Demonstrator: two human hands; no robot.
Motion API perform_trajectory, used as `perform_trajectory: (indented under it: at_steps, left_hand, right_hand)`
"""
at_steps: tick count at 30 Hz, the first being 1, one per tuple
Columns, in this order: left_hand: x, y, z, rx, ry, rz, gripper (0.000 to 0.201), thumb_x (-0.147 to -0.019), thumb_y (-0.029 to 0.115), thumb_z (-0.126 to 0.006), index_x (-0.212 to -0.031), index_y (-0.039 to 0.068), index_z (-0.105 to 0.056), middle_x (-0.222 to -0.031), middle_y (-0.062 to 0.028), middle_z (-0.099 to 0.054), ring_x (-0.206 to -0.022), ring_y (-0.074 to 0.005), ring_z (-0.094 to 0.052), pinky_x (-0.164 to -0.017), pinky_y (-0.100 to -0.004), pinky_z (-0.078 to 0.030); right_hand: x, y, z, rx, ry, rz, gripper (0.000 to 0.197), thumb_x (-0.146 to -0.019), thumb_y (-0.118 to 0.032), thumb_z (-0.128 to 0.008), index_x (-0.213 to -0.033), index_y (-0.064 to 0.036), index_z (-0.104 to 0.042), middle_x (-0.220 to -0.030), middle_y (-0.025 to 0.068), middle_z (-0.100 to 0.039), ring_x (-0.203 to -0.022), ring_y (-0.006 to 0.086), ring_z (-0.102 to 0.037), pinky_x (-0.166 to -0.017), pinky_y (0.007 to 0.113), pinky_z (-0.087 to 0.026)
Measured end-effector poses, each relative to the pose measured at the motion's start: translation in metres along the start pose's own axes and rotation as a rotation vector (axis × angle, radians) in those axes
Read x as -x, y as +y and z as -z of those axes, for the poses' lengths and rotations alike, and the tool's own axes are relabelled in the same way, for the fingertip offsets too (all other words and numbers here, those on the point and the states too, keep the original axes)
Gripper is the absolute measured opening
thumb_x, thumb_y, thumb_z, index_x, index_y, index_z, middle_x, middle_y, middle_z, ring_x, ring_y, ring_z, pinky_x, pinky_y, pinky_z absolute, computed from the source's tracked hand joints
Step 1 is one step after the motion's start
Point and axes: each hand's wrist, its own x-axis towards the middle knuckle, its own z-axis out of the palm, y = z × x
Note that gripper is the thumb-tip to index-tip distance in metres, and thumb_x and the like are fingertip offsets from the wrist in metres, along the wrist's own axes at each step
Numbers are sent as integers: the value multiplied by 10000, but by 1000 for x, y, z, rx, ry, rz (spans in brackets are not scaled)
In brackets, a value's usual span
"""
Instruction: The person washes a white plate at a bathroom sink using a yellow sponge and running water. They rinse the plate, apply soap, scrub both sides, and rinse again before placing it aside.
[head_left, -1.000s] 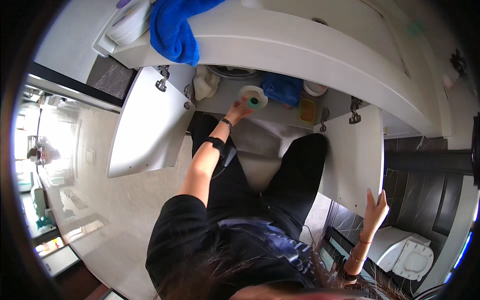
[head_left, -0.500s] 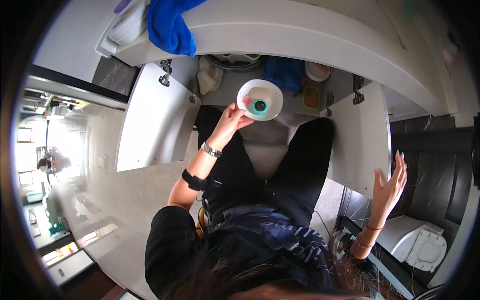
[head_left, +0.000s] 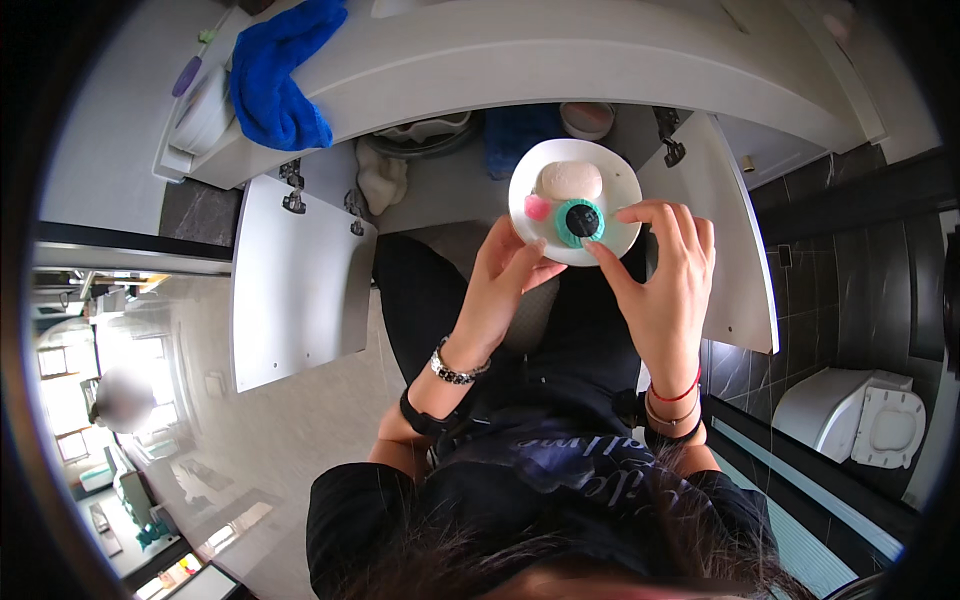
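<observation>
A shallow white dish (head_left: 572, 148) is held up over my lap, its near left rim pinched in my left hand (head_left: 508, 262), thumb on top. In it lie a pale pink bar of soap (head_left: 571, 181), a small bright pink piece (head_left: 537, 207) and a round teal thing with a frilled edge (head_left: 565, 233) and a black centre; its kind is unclear. My right hand (head_left: 668, 262) curves around the dish's right side with thumb and forefinger apart. Its thumb tip is at the teal thing's near edge; whether it touches I cannot tell. Nothing shows in that hand's grip.
An under-counter cabinet stands open, with a left door (head_left: 300, 290) and a right door (head_left: 728, 250). Inside are a basin (head_left: 425, 135), blue cloth (head_left: 515, 140), pale cloth (head_left: 385, 178) and round tub (head_left: 587, 120). A blue towel (head_left: 275, 80) drapes over the counter; a toilet (head_left: 885, 425) stands right.
My right hand has come from the far right to the dish's right side. The dish, in my left hand, has moved right and looks larger. The view has shifted.
</observation>
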Motion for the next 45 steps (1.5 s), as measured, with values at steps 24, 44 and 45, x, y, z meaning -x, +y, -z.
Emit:
perform_trajectory:
  at_steps: [24,44,45]
  left_hand:
    - [15,-14,-11,35,-19,-68,435,-955,107,-466,-1358,10,-333,-1251,-114,-507,-1128,-199,-554,-939,-352,-500]
    - [14,-6,-5,47,-98,-8,279,-944,104,-477,-1201,5,-430,-1157,-103,-555,-1080,-188,-575,-928,-363,-501]
    - [12,-1,-3,38,-112,-6,279,-943,103,-477,-1202,6,-434,-1155,-103,-557,-1076,-187,-577,-926,-363,-502]
  right_hand:
    - [-14,40,4,-839,-242,-295,434,-685,-111,-783,-1034,-22,-542,-978,18,-617,-809,89,-530,-694,247,-424]
    - [-35,79,1,-2429,-344,-643,538,-848,-407,-663,-1198,-36,-490,-1114,92,-455,-941,167,-490,-780,271,-486]
    - [-37,79,3,-2422,-315,-650,524,-848,-405,-664,-1184,-37,-504,-1113,93,-458,-934,164,-492,-789,271,-482]
